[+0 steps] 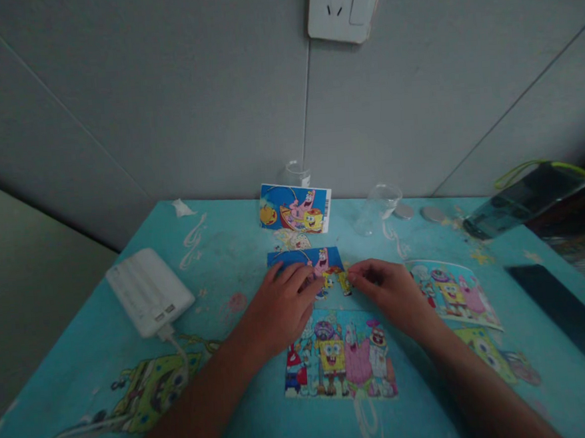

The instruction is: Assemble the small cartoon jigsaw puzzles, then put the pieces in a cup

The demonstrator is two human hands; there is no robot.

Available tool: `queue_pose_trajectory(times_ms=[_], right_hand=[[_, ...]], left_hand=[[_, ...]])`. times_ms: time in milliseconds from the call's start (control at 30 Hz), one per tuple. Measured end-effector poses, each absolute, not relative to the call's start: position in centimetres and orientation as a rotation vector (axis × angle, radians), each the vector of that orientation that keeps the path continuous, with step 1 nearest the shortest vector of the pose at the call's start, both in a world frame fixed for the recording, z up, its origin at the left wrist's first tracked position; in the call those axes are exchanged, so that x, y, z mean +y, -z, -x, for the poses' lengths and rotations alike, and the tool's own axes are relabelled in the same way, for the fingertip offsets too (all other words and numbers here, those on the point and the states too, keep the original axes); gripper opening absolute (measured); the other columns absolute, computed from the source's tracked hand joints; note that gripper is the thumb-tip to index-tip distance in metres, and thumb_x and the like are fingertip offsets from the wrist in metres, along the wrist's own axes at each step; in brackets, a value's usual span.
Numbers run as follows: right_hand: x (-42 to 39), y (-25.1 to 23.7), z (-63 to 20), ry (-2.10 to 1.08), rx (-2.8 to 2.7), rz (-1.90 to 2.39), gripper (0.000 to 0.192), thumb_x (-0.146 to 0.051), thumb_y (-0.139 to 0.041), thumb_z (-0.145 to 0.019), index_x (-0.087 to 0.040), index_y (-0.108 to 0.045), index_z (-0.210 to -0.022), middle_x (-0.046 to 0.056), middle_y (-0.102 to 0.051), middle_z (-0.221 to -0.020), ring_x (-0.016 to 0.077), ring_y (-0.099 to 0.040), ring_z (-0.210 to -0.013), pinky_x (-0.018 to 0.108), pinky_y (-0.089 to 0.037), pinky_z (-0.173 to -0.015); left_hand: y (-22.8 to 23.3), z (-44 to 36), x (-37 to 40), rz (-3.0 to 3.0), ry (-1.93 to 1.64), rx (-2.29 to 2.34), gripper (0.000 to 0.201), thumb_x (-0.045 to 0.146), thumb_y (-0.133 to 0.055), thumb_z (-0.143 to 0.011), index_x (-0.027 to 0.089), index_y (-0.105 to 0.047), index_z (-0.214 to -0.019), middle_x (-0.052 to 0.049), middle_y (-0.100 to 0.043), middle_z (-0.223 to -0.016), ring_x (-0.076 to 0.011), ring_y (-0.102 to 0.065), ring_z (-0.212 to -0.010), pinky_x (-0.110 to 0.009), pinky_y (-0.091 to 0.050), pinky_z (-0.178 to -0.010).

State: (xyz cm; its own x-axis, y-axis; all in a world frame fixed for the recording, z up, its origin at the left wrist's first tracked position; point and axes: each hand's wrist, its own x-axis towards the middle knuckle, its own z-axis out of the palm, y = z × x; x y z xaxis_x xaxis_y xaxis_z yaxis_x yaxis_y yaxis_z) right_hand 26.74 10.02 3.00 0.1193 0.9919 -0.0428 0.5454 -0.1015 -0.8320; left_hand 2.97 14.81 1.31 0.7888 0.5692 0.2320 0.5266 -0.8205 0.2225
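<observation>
Steadying the puzzle [331,255], it seems, the left hand [285,307] spreads its fingers [287,273] slightly while the right [392,291] pinches a yellow piece [344,284] at its four o'clock.

Piece [345,284] pinched by right hand [388,289]
Upper puzzle [320,257] is partly covered by left hand [288,306] (lower puzzle [338,357] left uncovered).

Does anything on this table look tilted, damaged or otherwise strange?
The clear cup right of the picture card looks tilted, though the lens may exaggerate this. A crumpled white scrap lies near the back-left corner of the table, like litter. I see no damage.
</observation>
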Motion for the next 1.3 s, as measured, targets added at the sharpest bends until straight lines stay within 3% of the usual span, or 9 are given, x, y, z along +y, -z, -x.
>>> queue_pose_trajectory(times_ms=[300,600,933,1300], right_hand=[[9.7,-2.3,-24.4,-0.858,-1.619,1.752,0.011,-0.028,-0.066,-0.087,-0.021,-0.076,-0.089,0.001,-0.075,-0.080,0.0165,-0.067,-0.070,0.028,-0.048,-0.066],[10.0,-2.4,-23.7,-0.605,-1.811,1.823,0.012,-0.026,-0.065,-0.089,-0.025,-0.076,-0.086,-0.001,-0.075,-0.078,0.0166,-0.067,-0.069,0.028,-0.045,-0.064],[9.8,-2.3,-23.2,-0.376,-1.928,1.839,0.008,-0.025,-0.069,-0.089,-0.023,-0.072,-0.081,0.001,-0.071,-0.081,0.0187,-0.065,-0.078,0.030,-0.044,-0.074],[9.3,-2.3,-23.3,-0.197,-2.077,1.849,0.016,-0.031,-0.059,-0.097,-0.028,-0.074,-0.105,0.004,-0.070,-0.100,0.0224,-0.063,-0.095,0.036,-0.040,-0.083]], left_hand=[[-1.5,-3.2,14.4,-2.869,-0.452,0.883,0.042,0.013,-0.053,-0.093,0.020,-0.058,-0.134,-0.013,-0.057,-0.134,-0.0307,-0.050,-0.128,-0.055,-0.037,-0.109],[-1.6,-3.1,14.4,-2.874,-0.442,0.879,0.043,0.016,-0.053,-0.094,0.020,-0.056,-0.137,-0.012,-0.058,-0.134,-0.0307,-0.048,-0.130,-0.055,-0.035,-0.111],[-1.7,-2.7,14.3,-2.857,-0.466,0.845,0.037,0.021,-0.048,-0.098,0.022,-0.059,-0.134,-0.012,-0.058,-0.137,-0.0310,-0.047,-0.133,-0.059,-0.031,-0.114],[-1.5,-2.6,14.4,-2.859,-0.473,0.847,0.038,0.021,-0.051,-0.097,0.024,-0.060,-0.134,-0.011,-0.058,-0.138,-0.0313,-0.047,-0.133,-0.061,-0.029,-0.115]])
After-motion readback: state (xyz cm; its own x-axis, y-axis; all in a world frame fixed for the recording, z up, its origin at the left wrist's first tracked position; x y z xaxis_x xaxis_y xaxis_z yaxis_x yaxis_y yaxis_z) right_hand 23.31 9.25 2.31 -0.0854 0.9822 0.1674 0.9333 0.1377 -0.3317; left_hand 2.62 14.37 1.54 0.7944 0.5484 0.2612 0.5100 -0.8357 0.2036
